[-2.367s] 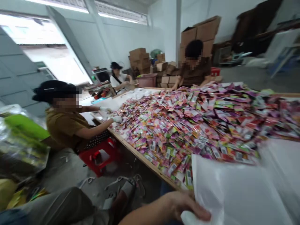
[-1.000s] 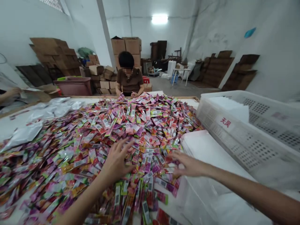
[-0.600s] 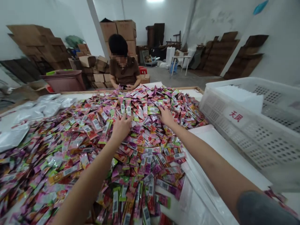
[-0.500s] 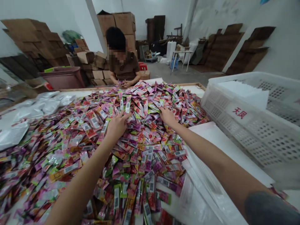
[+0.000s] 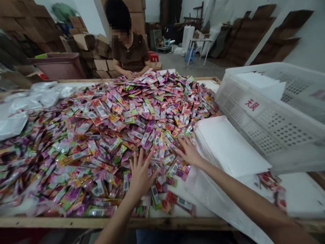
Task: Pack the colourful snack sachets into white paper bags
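A wide heap of small, colourful snack packets (image 5: 101, 112) in pink, purple, green and orange covers the table. My left hand (image 5: 142, 171) lies on the near part of the heap, fingers spread, touching packets. To its right my right hand (image 5: 189, 150) rests on the packets with its fingers apart, close to the clear plastic bags. Neither hand grips anything that shows. A stack of white plastic bags (image 5: 228, 145) lies under and beside my right forearm. A few packets (image 5: 180, 202) lie loose near the table's front edge.
A white perforated crate (image 5: 274, 125) stands at the right with white sheets inside. Filled silvery bags (image 5: 35, 98) lie at the left. Across the table a co-worker (image 5: 130, 51) sits with hands at the heap. A wooden rim (image 5: 76, 222) edges the table.
Both hands have come back towards me from the middle of the heap, and their fingers have spread. Packets have shifted nearer between them. The view has tilted downward.
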Motion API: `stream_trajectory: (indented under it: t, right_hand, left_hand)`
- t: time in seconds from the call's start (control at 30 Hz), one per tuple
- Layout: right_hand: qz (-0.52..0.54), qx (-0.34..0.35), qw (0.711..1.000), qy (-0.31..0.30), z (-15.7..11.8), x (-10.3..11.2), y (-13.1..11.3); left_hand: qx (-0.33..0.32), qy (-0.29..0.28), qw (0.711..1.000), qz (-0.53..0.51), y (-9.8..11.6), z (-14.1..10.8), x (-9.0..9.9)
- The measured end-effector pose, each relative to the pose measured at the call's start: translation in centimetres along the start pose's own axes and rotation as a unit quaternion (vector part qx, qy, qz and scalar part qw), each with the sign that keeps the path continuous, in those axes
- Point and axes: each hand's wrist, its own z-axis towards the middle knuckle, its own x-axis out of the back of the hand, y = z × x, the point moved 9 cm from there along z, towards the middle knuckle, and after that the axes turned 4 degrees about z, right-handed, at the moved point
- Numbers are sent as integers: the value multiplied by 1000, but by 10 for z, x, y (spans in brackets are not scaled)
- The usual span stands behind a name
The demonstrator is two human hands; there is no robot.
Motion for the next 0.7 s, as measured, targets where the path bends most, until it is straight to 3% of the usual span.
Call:
stream_trajectory:
  t: [0.1, 0.2, 0.27, 0.33, 0.43, 0.5, 0.6, 0.7]
  right_hand:
    - [-53, 5, 998, -43, -12, -43, -9]
    - [-51, 53, 997, -39, -25, -59, -12]
    - [0, 81, 997, -11, -30, -49, -10]
    - [82, 83, 992, 54, -32, -25, -2]
    - [203, 32, 966, 155, -38, 9, 21]
    - [250, -6, 953, 169, -45, 14, 36]
    - [261, -41, 952, 153, -49, 12, 45]
    - [211, -71, 961, 163, -30, 20, 35]
  left_hand:
    - [35, 10, 998, 46, 13, -1, -27]
    - [23, -5, 998, 52, 17, -11, -39]
    - [6, -7, 999, 35, 15, -21, -31]
    - [-2, -3, 1000, 13, 10, -30, -16]
    - [14, 17, 1000, -15, -4, -36, 6]
    - [16, 42, 998, -39, -9, -33, 17]
    - [15, 67, 993, -95, -9, -12, 26]
    - [45, 56, 988, -134, -1, 31, 25]
